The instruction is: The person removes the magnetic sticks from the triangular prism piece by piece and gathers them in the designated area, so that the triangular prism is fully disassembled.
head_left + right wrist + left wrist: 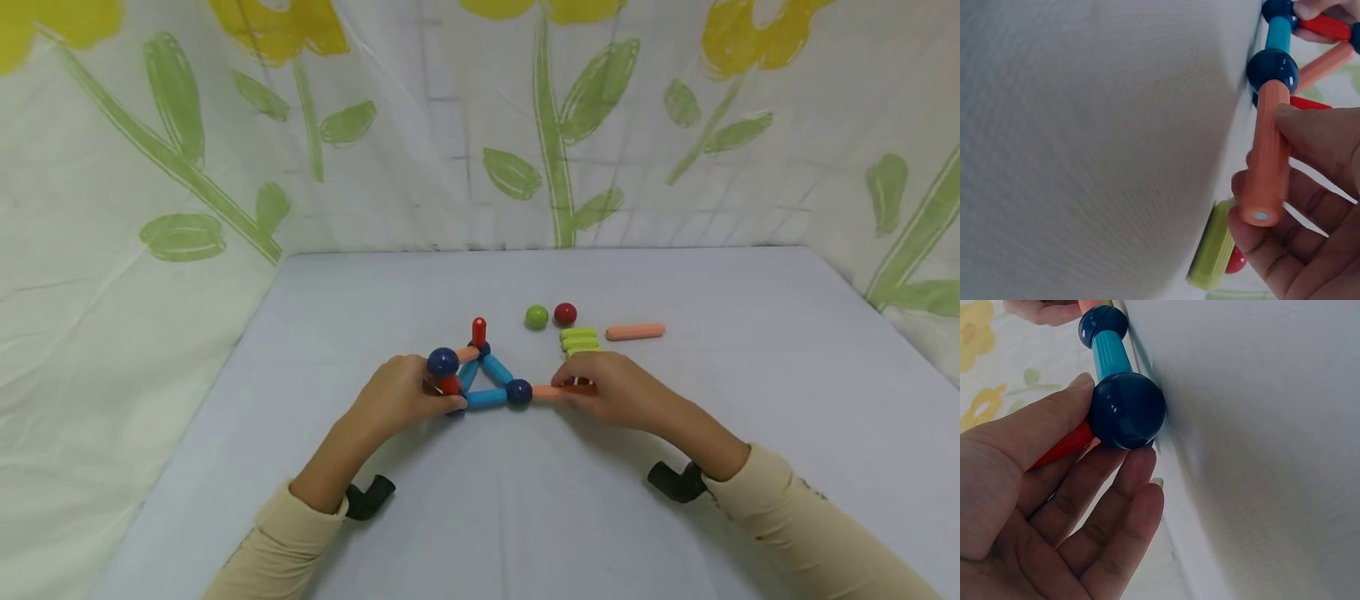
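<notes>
A frame of magnetic building rods and balls lies on the table. Three blue rods (487, 398) form its triangular base, with a navy ball (519, 392) at the right corner. At the near left corner my left hand (397, 392) grips the frame, its thumb and fingers around a navy ball (1127, 411) and the red rod (1067, 445) rising from it. A higher navy ball (443, 362) tops that rod; a salmon rod (467, 355) leads from there toward the upright red rod (479, 332). My right hand (618, 387) pinches another salmon rod (1269, 150), its far end against the right corner ball.
Beyond my right hand lie several lime green rods (579, 335) side by side, a loose salmon rod (636, 332), a green ball (536, 317) and a red ball (566, 314). A flower-printed curtain (420, 167) hangs behind the white table (495, 517).
</notes>
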{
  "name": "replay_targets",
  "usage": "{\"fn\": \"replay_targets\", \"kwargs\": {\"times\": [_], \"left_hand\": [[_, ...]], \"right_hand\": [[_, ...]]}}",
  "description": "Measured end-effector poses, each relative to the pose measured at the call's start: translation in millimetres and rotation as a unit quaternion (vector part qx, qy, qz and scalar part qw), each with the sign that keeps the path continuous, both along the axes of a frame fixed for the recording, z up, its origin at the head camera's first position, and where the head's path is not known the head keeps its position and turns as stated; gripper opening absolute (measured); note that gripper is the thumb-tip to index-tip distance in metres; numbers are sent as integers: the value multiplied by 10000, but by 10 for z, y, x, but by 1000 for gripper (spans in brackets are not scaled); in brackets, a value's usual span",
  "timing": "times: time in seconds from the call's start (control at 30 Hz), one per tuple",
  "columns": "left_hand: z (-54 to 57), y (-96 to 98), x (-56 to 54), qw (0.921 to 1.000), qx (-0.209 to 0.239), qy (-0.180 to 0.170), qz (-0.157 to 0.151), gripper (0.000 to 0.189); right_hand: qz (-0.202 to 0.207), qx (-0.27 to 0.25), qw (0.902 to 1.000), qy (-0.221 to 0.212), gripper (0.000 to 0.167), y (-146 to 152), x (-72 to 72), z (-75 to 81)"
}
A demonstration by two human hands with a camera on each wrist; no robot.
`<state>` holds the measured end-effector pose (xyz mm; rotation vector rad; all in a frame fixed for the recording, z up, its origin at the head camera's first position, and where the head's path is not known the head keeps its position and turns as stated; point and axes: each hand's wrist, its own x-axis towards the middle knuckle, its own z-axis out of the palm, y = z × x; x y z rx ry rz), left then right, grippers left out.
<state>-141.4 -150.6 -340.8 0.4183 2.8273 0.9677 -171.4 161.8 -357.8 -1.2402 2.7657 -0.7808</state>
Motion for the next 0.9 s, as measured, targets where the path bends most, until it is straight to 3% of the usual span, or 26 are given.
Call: {"fn": "replay_targets", "kwargs": {"times": [0.17,0.43,0.6,0.9], "left_hand": [[13,-3,3,10000,2,44,-19,25],[5,-7,6,10000,22,90,-12,24],[1,-2,7,10000,11,71,-38,24],[-12,2,6,10000,-31,65,2,24]], "right_hand": [[-20,207,9997,127,9,-29,4,11],[-133,80,9991,399,8,-149,18,7],[-399,159,9988,225,7,-189,31,10],[-486,506,9974,-177,10,-173,42,45]]}}
